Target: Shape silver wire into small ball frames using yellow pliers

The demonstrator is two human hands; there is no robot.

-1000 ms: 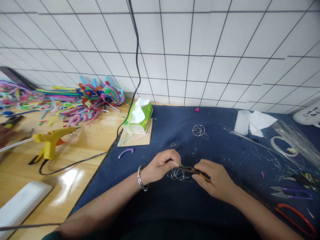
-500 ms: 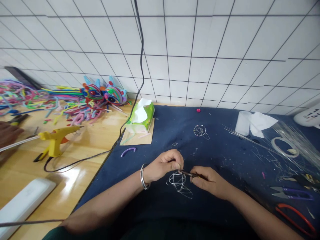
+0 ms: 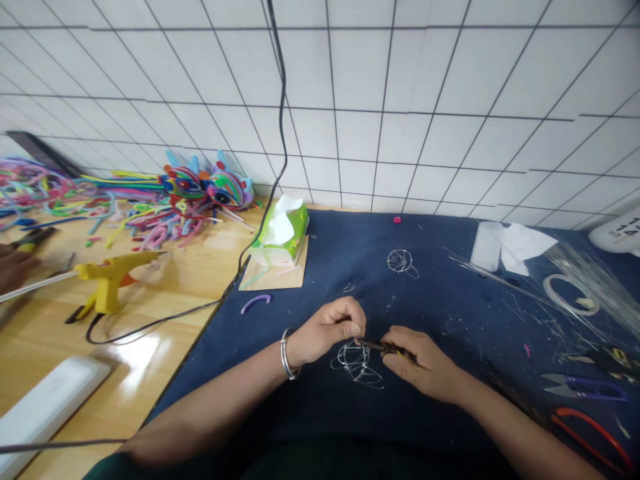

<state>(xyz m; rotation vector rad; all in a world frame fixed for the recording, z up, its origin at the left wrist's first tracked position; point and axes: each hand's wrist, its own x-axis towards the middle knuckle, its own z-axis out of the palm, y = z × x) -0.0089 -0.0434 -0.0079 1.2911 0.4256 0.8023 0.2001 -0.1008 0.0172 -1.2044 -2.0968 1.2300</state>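
Note:
My left hand (image 3: pixel 336 328), a silver bangle at its wrist, pinches the upper edge of a wire frame (image 3: pixel 356 365) between thumb and forefinger. The frame is a rounded cage of thin silvery wire with loose ends sticking out below. In my right hand (image 3: pixel 419 359) is a pair of pliers (image 3: pixel 373 345) with dark jaws. Their tips meet the wire right at my left fingertips; whether the jaws are fully closed is too small to tell. A second round wire frame (image 3: pixel 400 261) lies farther back on the dark blue cloth (image 3: pixel 330 260).
At right lie loose wires (image 3: pixel 585 280), a wire coil (image 3: pixel 571 295), purple snips (image 3: pixel 585 387) and a red-handled tool (image 3: pixel 593 433). To the left are a tissue pack (image 3: pixel 285 230), a yellow glue gun (image 3: pixel 113 277), colourful fuzzy stems (image 3: pixel 155 220) and another person's hand (image 3: pixel 17 267).
The wire frame has shifted and turned slightly under my fingers. Both hands and the pliers stay almost where they were.

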